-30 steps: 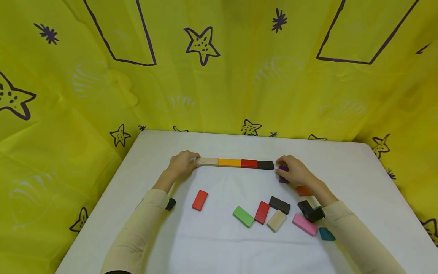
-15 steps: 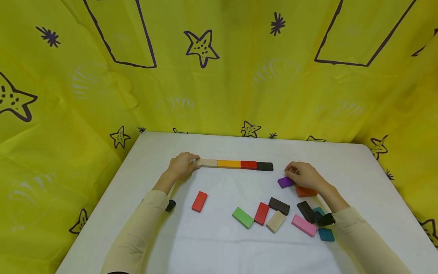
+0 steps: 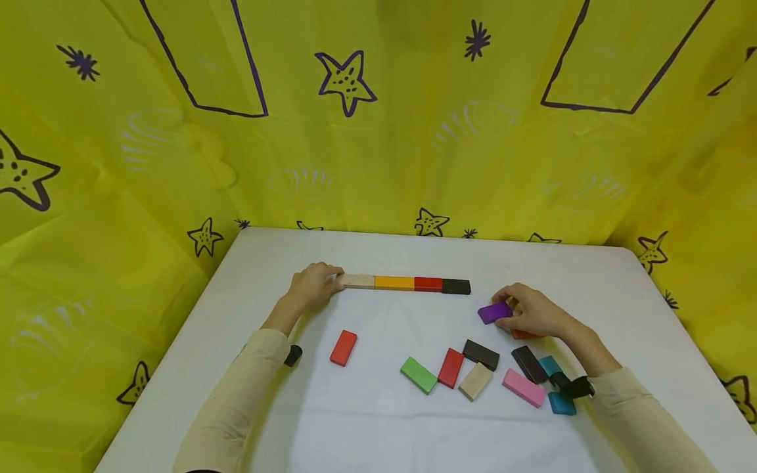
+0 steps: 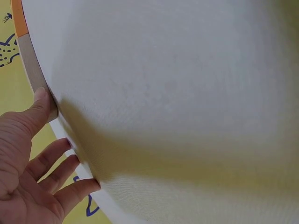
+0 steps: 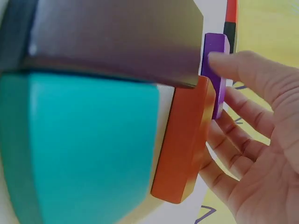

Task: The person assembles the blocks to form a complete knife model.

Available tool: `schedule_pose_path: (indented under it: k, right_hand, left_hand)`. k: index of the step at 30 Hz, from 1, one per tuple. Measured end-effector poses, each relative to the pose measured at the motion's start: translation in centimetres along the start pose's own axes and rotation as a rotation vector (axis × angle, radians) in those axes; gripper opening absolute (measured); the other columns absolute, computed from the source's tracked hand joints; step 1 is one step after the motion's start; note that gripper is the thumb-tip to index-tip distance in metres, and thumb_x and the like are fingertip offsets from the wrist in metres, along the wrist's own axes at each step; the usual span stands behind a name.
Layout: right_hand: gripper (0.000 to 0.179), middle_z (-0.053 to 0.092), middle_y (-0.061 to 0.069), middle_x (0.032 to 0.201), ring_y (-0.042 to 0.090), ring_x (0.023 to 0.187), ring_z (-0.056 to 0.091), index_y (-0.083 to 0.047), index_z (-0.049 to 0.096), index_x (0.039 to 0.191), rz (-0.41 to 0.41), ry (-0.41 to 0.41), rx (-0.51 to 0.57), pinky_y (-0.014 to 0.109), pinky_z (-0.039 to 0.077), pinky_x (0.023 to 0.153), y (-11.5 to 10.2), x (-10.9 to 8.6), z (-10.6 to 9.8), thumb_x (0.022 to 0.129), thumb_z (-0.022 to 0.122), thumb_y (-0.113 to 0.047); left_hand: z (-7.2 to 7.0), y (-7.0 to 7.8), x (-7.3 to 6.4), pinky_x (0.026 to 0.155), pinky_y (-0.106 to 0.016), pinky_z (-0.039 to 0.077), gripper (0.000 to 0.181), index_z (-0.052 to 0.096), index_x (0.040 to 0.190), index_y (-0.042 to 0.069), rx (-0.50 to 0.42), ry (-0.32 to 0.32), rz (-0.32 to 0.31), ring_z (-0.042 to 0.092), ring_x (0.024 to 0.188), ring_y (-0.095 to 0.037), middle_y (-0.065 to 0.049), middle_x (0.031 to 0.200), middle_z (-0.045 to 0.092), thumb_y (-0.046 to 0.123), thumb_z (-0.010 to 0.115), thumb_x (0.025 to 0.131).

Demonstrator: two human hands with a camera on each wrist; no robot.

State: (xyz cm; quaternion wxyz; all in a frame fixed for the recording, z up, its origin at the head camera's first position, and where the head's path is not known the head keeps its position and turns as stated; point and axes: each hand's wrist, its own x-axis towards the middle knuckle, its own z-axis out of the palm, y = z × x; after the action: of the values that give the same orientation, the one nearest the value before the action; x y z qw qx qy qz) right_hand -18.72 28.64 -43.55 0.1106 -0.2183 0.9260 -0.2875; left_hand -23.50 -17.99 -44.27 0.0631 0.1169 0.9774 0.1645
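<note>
In the head view, a beige block (image 3: 358,282), a yellow block (image 3: 394,283), a red block (image 3: 428,284) and a black block (image 3: 456,286) lie end to end in a row. My left hand (image 3: 315,286) pinches the row's beige end; its thumb is on that block in the left wrist view, the index finger mostly hidden. Right of the row, my right hand (image 3: 535,312) holds a purple block (image 3: 493,313) between thumb and fingers, apart from the black end. An orange block (image 5: 182,144) lies just under this hand, partly hidden in the head view.
Loose blocks lie on the white table (image 3: 355,433): a lone red one (image 3: 344,348), a green one (image 3: 418,376), a pink one (image 3: 523,387), a teal one (image 3: 562,403) and several others. A yellow patterned curtain (image 3: 378,151) stands behind the table.
My right hand has drawn back from the row's black end toward the right and nearer, and the purple block has turned in its fingers. The left hand stays at the beige end.
</note>
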Motion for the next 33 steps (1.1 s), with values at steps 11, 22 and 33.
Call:
schedule_pose_path:
  k: [11,22,33]
  right_hand:
    - [0.035,0.063,0.013,0.106,0.029,0.097,0.059,0.002,0.066,0.117,0.022,-0.007,-0.003,0.049,0.054,0.087,-0.2,0.3,0.0,0.086,0.079,-0.007]
    - [0.037,0.063,0.018,0.109,0.032,0.099,0.059,0.005,0.064,0.12,0.028,0.033,0.002,0.05,0.055,0.086,0.2,0.8,-0.7,0.087,0.078,-0.007]
    - [0.035,0.063,0.022,0.111,0.036,0.1,0.059,0.006,0.064,0.119,0.045,0.058,-0.003,0.053,0.054,0.089,0.5,2.5,-1.4,0.088,0.076,-0.004]
  left_hand:
    - [0.2,-0.3,0.0,0.095,-0.063,0.048,0.033,0.071,0.128,0.016,-0.012,0.041,0.03,0.061,0.122,-0.034,-0.013,0.131,0.069,0.028,0.07,0.098]
    - [0.1,-0.4,0.0,0.095,-0.062,0.048,0.031,0.072,0.127,0.017,-0.011,0.036,0.025,0.061,0.123,-0.034,-0.012,0.131,0.069,0.029,0.07,0.098]
    - [0.0,-0.2,0.1,0.097,-0.063,0.047,0.034,0.071,0.13,0.016,-0.008,0.024,0.023,0.06,0.125,-0.035,-0.013,0.133,0.067,0.029,0.07,0.099]
